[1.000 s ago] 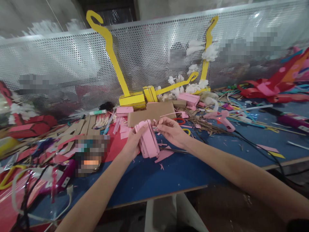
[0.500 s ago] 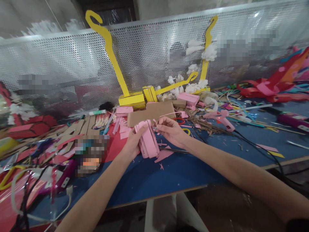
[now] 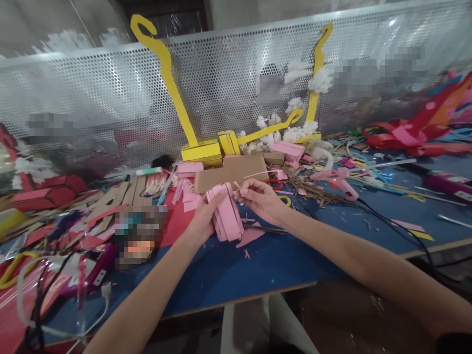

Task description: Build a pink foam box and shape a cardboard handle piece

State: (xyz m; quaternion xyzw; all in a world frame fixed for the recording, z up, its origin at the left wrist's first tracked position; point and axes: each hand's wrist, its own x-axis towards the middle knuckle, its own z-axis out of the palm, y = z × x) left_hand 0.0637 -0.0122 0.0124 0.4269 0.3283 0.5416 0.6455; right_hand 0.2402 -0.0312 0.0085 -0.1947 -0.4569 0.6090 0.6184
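A small pink paper-covered box [image 3: 227, 216] with brown edges is tilted above the blue table, and my left hand [image 3: 204, 216] is closed around its left side. Just right of the box's upper end, my right hand [image 3: 261, 199] pinches a thin pink paper strip [image 3: 237, 186]. Whether the strip touches the box I cannot tell. Beneath the hands lie a pink paper scrap [image 3: 251, 236] and a long dark-bladed tool [image 3: 267, 229], partly hidden by my right forearm.
A brown cardboard piece [image 3: 230, 173] lies behind the hands. To the right is a pink glue gun [image 3: 341, 183] with a trailing black cord. Yellow hooked cardboard shapes [image 3: 173, 93] lean on the perforated metal screen [image 3: 228, 73]. Cardboard strips [image 3: 127, 194] and a phone-like blurred item lie left.
My right hand has shifted very slightly, with the pink strip still between its fingertips. The left hand and the box stay in place.
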